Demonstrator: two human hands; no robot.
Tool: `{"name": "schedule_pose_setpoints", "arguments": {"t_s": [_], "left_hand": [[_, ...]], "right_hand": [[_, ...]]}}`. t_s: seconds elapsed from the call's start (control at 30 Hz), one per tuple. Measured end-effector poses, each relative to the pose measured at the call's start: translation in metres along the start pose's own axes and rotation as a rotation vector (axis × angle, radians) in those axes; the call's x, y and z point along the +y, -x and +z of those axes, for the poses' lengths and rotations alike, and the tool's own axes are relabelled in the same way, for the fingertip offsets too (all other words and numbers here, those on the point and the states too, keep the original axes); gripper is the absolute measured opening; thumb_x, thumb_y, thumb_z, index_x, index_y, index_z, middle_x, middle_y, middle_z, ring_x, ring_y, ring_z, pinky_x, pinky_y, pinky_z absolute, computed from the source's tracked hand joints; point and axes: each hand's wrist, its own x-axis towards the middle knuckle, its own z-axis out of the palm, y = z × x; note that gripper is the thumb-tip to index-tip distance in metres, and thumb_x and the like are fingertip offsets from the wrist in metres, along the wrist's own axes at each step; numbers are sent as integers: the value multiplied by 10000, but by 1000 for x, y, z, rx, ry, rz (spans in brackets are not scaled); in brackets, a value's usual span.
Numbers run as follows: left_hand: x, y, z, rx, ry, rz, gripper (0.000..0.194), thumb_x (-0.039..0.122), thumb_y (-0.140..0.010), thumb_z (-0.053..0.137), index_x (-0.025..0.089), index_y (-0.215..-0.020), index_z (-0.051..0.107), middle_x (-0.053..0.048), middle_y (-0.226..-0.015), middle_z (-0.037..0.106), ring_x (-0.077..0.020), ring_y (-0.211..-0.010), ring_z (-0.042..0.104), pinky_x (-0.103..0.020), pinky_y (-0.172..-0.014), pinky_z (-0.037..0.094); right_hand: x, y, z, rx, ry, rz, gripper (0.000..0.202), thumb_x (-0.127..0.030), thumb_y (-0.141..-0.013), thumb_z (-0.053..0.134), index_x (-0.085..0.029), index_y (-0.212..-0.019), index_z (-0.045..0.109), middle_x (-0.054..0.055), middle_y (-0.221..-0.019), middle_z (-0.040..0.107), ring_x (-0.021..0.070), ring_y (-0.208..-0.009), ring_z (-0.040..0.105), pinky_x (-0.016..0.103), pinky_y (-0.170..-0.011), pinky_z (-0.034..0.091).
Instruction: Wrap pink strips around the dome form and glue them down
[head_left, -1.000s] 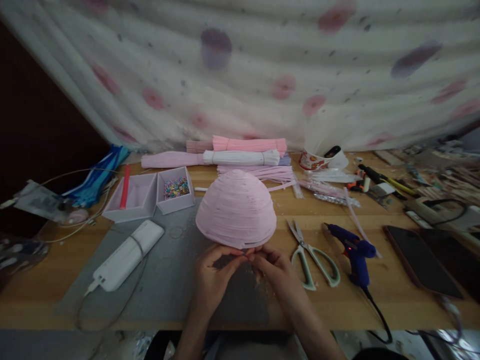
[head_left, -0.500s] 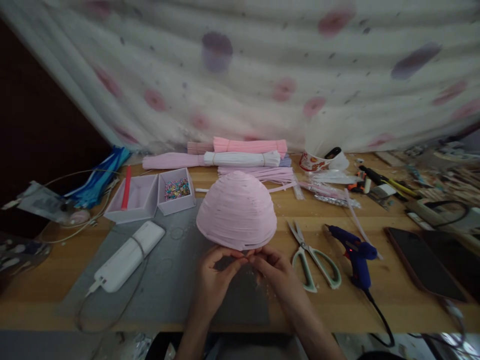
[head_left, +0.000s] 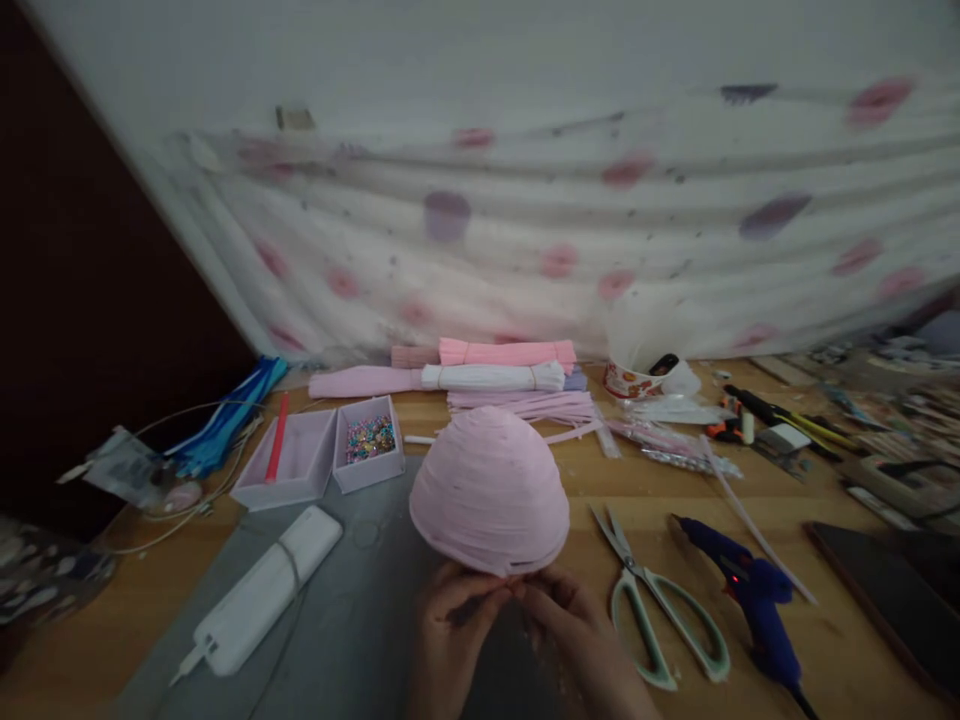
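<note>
A pale pink dome of wound strips [head_left: 491, 490], like a small lampshade or hat, sits round side up above the grey mat [head_left: 360, 600]. My left hand [head_left: 457, 625] pinches the near rim of the dome between thumb and fingers. Right beside it, my right hand [head_left: 570, 625] pinches the same part of the rim, the two thumbs nearly touching. A small dark slit shows in the rim just above my right fingers. The fingertips partly disappear under the rim, and the dome's inside is hidden.
Scissors [head_left: 652, 595] and a blue glue gun [head_left: 742, 590] with a red light lie to the right. On the left are a white power bank [head_left: 262, 590] and a box of beads [head_left: 369, 445]. Bundled strips [head_left: 495, 377] lie at the back, before a flowered curtain [head_left: 525, 240].
The camera has tilted upward, so everything sits lower in the picture and more wall shows. Both hands keep their pinch at the dome's near rim.
</note>
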Motion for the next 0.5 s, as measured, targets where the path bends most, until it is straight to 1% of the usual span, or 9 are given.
{"name": "schedule_pose_setpoints", "arguments": {"t_s": [0.1, 0.2, 0.3, 0.43, 0.5], "left_hand": [[-4, -1, 1, -8, 18, 5, 82, 395, -761, 797, 319, -739, 821, -41, -798, 792, -214, -777, 749, -286, -738, 596], [-7, -1, 5, 50, 58, -26, 182, 489, -737, 801, 311, -700, 810, -48, -804, 779, -223, -796, 739, -303, -752, 594], [-9, -1, 11, 106, 112, -76, 291, 582, -694, 797, 294, -652, 793, -54, -779, 766, -234, -778, 726, -328, -755, 593], [-9, -1, 17, 143, 180, -127, 362, 634, -652, 797, 276, -603, 763, -52, -734, 749, -241, -732, 711, -347, -741, 588], [-8, -1, 18, 155, 204, -144, 374, 639, -634, 805, 272, -588, 751, -48, -709, 738, -239, -711, 703, -347, -731, 582]], "right_hand": [[6, -3, -1, -11, -2, -12, 430, -575, -648, 834, -170, -769, 756, 14, -672, 637, 70, -491, 401, 193, -453, 368], [19, -9, -4, -8, -35, -13, 474, -613, -629, 828, -169, -780, 759, 17, -674, 631, 71, -480, 401, 198, -439, 363], [31, -15, -7, -26, -82, -10, 470, -607, -641, 827, -171, -807, 762, 25, -700, 642, 76, -493, 423, 201, -450, 375], [39, -19, -8, -39, -93, -22, 477, -609, -630, 835, -170, -805, 769, 22, -698, 647, 37, -434, 327, 199, -430, 341], [40, -20, -7, -36, -99, -22, 489, -626, -620, 833, -169, -781, 764, 10, -656, 622, 34, -423, 316, 199, -424, 325]]}}
